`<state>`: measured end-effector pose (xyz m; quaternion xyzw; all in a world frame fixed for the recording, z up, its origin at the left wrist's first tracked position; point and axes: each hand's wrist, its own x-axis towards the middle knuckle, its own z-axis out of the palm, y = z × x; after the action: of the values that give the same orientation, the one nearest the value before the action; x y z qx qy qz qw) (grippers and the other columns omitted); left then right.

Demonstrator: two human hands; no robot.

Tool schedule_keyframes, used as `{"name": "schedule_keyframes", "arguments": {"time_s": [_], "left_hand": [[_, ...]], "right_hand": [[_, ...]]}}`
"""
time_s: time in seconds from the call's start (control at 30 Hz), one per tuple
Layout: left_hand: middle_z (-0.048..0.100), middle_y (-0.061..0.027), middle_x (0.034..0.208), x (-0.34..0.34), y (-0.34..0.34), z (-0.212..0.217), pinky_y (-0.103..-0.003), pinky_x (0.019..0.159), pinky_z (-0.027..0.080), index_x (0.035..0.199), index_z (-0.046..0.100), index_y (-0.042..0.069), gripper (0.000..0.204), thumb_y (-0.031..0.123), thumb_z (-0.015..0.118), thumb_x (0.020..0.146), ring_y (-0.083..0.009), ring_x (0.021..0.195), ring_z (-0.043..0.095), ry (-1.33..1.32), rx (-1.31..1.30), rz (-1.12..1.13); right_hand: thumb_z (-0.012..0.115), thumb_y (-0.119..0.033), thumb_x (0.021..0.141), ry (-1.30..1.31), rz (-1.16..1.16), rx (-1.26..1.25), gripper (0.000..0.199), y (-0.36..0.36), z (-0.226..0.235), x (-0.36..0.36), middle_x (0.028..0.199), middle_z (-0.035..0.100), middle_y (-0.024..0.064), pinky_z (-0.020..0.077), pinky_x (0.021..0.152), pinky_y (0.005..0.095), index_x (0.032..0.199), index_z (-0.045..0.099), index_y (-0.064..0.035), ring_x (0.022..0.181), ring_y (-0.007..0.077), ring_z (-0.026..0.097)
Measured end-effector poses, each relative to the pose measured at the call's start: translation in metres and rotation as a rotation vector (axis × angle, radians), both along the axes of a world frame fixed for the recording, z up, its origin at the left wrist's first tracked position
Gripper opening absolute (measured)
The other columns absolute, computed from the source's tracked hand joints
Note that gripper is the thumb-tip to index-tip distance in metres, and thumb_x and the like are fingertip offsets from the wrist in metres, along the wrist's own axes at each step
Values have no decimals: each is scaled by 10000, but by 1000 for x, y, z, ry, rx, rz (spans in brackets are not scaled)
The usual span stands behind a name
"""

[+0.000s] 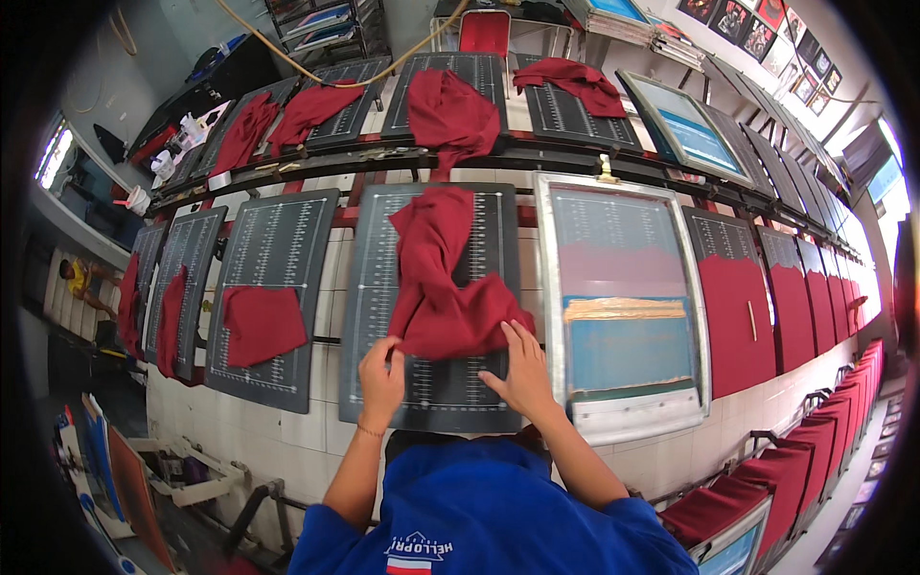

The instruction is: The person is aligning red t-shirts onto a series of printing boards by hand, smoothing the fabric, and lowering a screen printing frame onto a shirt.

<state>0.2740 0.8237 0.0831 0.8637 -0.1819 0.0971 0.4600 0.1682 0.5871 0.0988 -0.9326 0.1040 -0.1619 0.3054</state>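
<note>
Left hand (382, 385) at edge of maroon cloth (439, 305), pinch unclear; right hand (527, 376) spread, touching cloth.

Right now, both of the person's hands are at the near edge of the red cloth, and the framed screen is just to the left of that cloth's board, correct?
Not quite: the head view shows the framed screen just to the right of the board. The left hand and right hand are at the red cloth's near edge.
</note>
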Motion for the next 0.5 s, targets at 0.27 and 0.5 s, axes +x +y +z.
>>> {"name": "schedule_keyframes", "arguments": {"time_s": [0.27,0.5], "left_hand": [[586,-219,1086,23,123,-45,-466,915,453,1181,591,0,350,-3,546,833,-405,1034,560,169,97,85],[603,-275,1184,56,-11,-9,-437,933,500,1264,547,-18,430,108,645,865,-412,1088,610,-31,159,-467]], "right_hand": [[729,-216,802,437,-76,251,366,67,-30,57,1245,610,146,445,990,454,1127,623,-86,1235,330,540],[681,-172,829,130,285,-282,324,36,-49,100,1321,549,170,392,1055,468,1123,626,-49,1269,380,491]]}}
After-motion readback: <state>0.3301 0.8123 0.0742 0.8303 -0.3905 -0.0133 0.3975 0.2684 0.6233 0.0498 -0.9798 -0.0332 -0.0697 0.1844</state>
